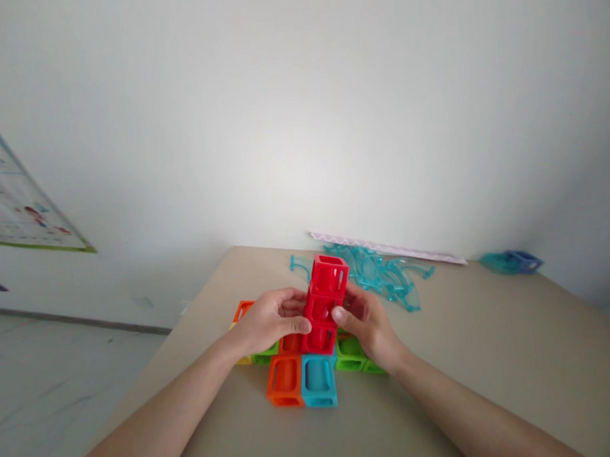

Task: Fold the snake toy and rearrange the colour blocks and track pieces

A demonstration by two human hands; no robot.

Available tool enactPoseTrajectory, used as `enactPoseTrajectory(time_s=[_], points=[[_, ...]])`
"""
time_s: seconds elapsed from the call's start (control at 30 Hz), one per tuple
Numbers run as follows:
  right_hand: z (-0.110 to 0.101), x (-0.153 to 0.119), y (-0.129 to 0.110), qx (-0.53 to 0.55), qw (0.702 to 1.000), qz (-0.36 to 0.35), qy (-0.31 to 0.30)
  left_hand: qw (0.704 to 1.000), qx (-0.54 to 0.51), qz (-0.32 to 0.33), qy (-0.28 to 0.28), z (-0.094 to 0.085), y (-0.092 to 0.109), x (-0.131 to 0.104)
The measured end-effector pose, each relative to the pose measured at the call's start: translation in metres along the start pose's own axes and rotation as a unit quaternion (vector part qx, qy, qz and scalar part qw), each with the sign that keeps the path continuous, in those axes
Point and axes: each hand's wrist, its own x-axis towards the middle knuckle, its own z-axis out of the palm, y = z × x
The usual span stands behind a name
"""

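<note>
A stack of red hollow cube blocks [328,279] rises in the middle of the table, held from both sides. My left hand [275,321] grips its left side, thumb low on the stack. On the right, my right hand [368,323] closes round it with the thumb on the middle cube. Below and in front lie an orange block [284,381] and a blue block [319,380], side by side. Green blocks [350,350] show under my right hand, and another orange block [244,309] sits behind my left wrist. My hands partly hide the blocks beneath.
Translucent teal curved track pieces [374,269] are heaped at the back of the table [489,355]. A pale wavy-edged strip [390,247] lies along the wall. A dark blue block [523,261] with teal pieces stands at the back right. A poster [29,205] hangs at left.
</note>
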Motion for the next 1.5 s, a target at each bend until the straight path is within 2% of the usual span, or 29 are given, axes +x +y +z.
enactPoseTrajectory(time_s=[0.33,0.47,0.6,0.67,0.77,0.9,1.0,1.07,1.1,1.13,1.23,1.3,1.37,1.43,1.5], points=[[-0.002,0.000,0.006,-0.025,1.000,-0.006,0.007,1.000,0.027,0.006,0.006,-0.001,-0.003,0.000],[0.000,-0.002,0.007,-0.002,1.000,-0.005,0.027,0.993,0.107,0.053,0.002,0.003,0.001,-0.003],[-0.001,-0.002,0.009,0.031,0.998,0.002,0.051,0.956,0.291,0.045,0.015,0.011,0.003,-0.009],[-0.001,-0.002,0.008,0.042,0.996,0.016,0.071,0.937,0.347,0.047,0.004,0.015,0.004,-0.010],[0.002,-0.001,0.006,0.049,0.995,0.032,0.084,0.917,0.392,0.075,-0.026,0.020,0.007,-0.010],[0.004,-0.002,0.003,0.051,0.996,0.011,0.078,0.897,0.429,0.092,-0.055,0.020,0.010,-0.009],[-0.007,-0.009,-0.009,0.008,0.997,-0.009,0.074,0.881,0.461,0.090,-0.064,0.017,0.007,-0.009],[-0.028,-0.017,-0.023,-0.084,0.993,-0.039,0.068,0.874,0.475,0.082,-0.068,0.015,0.004,-0.010],[-0.043,-0.023,-0.032,-0.156,0.983,-0.066,0.072,0.871,0.479,0.078,-0.071,0.014,0.003,-0.011],[-0.061,-0.030,-0.040,-0.253,0.959,-0.103,0.077,0.870,0.482,0.075,-0.073,0.013,0.003,-0.011],[-0.129,-0.051,-0.060,-0.531,0.823,-0.191,0.069,0.867,0.488,0.073,-0.073,0.013,0.002,-0.012],[-0.177,-0.066,-0.062,-0.635,0.750,-0.178,0.055,0.865,0.491,0.072,-0.071,0.013,0.002,-0.012],[-0.220,-0.080,-0.056,-0.692,0.707,-0.132,0.065,0.864,0.495,0.065,-0.070,0.014,0.003,-0.011],[-0.252,-0.092,-0.046,-0.711,0.698,-0.056,0.069,0.863,0.498,0.054,-0.067,0.015,0.003,-0.011],[-0.271,-0.100,-0.038,-0.709,0.702,0.022,0.060,0.863,0.500,0.041,-0.062,0.016,0.002,-0.010]])
